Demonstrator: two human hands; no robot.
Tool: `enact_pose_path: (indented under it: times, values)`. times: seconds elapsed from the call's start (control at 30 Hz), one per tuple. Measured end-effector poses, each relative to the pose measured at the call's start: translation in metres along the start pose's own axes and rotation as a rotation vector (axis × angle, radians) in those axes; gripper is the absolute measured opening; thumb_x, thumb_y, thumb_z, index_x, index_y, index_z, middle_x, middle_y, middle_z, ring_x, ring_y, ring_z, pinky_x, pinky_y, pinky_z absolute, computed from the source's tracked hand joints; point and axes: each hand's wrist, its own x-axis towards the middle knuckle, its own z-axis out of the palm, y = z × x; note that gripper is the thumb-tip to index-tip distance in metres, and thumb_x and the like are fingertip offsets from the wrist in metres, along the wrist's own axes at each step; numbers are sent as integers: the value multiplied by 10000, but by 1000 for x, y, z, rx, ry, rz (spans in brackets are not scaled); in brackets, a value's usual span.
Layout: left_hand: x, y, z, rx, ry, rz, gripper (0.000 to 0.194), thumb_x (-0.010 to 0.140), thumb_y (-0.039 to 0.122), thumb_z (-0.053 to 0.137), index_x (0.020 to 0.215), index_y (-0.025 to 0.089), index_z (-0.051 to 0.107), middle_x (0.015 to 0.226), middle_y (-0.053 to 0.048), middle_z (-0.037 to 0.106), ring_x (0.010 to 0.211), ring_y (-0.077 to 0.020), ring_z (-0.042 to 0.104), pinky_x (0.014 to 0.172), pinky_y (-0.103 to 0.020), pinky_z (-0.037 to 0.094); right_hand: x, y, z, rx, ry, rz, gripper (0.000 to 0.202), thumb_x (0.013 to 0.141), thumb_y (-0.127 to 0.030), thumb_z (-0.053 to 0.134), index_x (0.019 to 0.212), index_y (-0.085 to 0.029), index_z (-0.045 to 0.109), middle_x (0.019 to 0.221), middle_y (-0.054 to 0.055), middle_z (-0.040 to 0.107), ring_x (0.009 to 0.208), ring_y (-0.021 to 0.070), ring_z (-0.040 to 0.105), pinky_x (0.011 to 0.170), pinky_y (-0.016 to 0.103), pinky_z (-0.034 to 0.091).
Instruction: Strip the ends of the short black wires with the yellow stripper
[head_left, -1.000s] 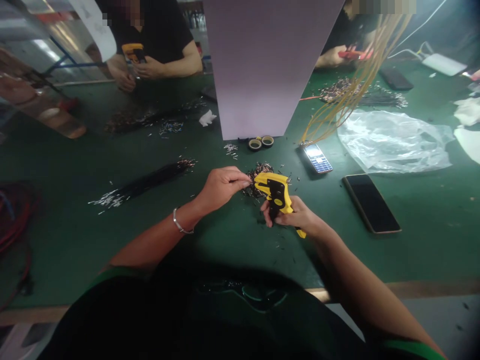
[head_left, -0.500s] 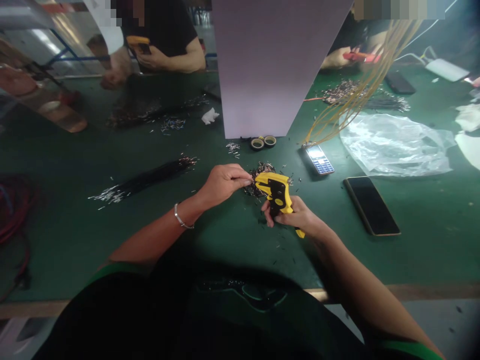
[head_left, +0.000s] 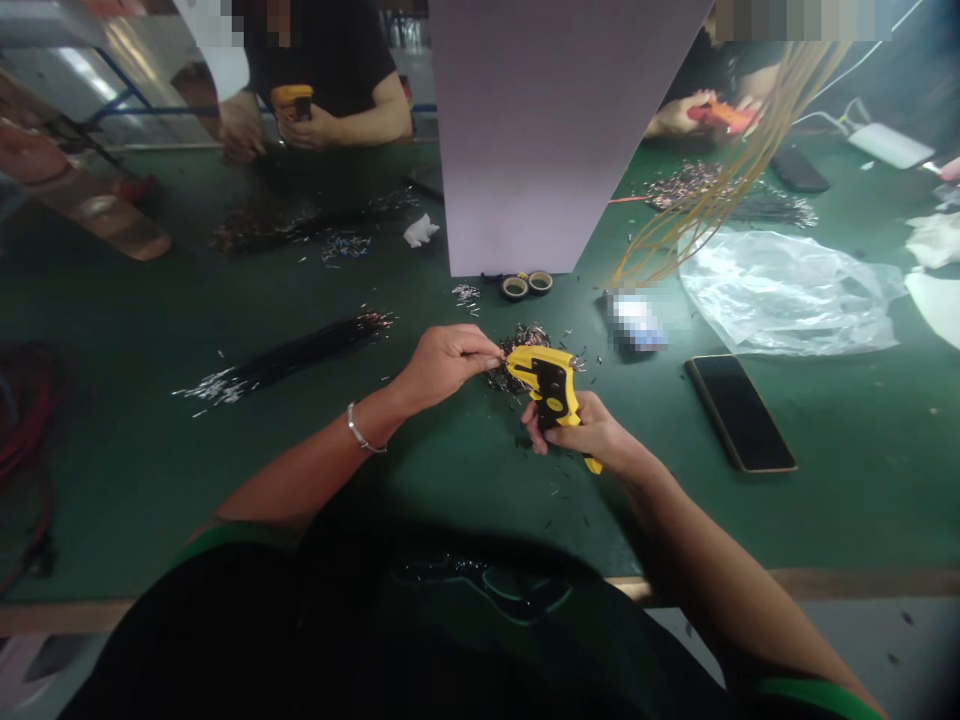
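Note:
My right hand (head_left: 581,425) is wrapped around the handles of a yellow and black wire stripper (head_left: 553,388). Its jaws point left, toward my left hand (head_left: 461,362). With thumb and forefinger pinched at the jaw tip, my left hand holds a short wire, mostly hidden by the fingers. Under and behind the stripper lies a heap of short dark wires (head_left: 529,335) with bare copper ends. Off to the left, a bundle of black wires (head_left: 300,358) has silvery tips at one end and copper at the other.
Beyond the heap stand two tape rolls (head_left: 514,289) and a tall pale panel (head_left: 525,150). On the right are a blurred keypad phone (head_left: 636,322), a dark smartphone (head_left: 741,414) and a clear plastic bag (head_left: 795,290). Yellow wires (head_left: 720,210) hang down. Two co-workers hold tools across the green table (head_left: 225,480).
The stripper has shifted slightly left, its jaws closer to the fingertips of my left hand. My left hand keeps its pinch almost in place. Across the table, the co-workers' hands have moved a little.

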Motion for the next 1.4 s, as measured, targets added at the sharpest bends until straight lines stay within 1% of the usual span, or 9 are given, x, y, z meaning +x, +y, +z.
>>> enact_pose_path:
  times: [0.13,0.23,0.4,0.67,0.77,0.9,1.0,1.13,1.4]
  values:
    - [1,0,-1,11,-5,-2,93,813,229,688,795,209,777,833,-35,740,742,-130,659,719,-264,527,0,-3,3,-15,21,14,234,611,-134,637,843,-156,667,625,-1,666,540,140,601,589,300,496]
    - [2,-1,-3,29,0,13,98,812,220,680,788,214,775,828,-33,741,747,-134,658,733,-272,528,2,-1,5,0,44,11,219,604,-129,622,819,-149,658,601,-10,650,506,123,583,568,283,498]
    - [6,-4,-6,57,8,36,112,810,244,672,785,210,776,802,-33,734,736,-139,653,722,-270,520,7,5,7,4,75,7,200,601,-139,603,798,-141,637,559,-25,622,456,109,562,492,245,464]
    - [9,-9,-8,94,10,36,119,813,252,664,809,216,777,794,-31,731,723,-134,641,687,-269,494,9,4,13,-2,106,-15,167,638,-170,642,799,-148,608,534,-51,575,430,85,520,468,222,442]
    - [11,-13,-11,126,11,19,132,813,263,661,831,214,783,791,-30,731,703,-128,630,659,-263,472,9,2,17,-23,135,-3,156,635,-188,640,782,-158,598,522,-61,555,416,80,503,443,211,425]
    - [13,-16,-13,146,22,5,135,806,268,660,828,219,784,786,-27,739,703,-125,631,669,-259,472,10,0,21,-56,168,13,153,624,-212,626,766,-168,587,524,-69,541,402,77,493,416,206,414]
    - [14,-18,-14,148,34,-16,142,802,282,662,831,217,785,759,-23,735,679,-123,623,643,-255,467,11,-1,21,-65,184,12,151,628,-225,611,764,-170,574,502,-76,530,390,76,482,406,204,402]
    - [15,-21,-13,155,58,-42,154,792,296,664,829,207,785,740,-22,734,654,-119,616,615,-246,461,12,0,22,-50,190,1,158,614,-217,594,763,-173,568,501,-81,520,376,72,464,394,206,398]
    - [16,-24,-10,132,81,-71,156,787,299,674,836,205,788,736,-21,742,653,-128,637,610,-241,477,17,5,23,0,212,9,174,569,-194,569,741,-188,546,488,-81,510,345,74,443,348,202,361]
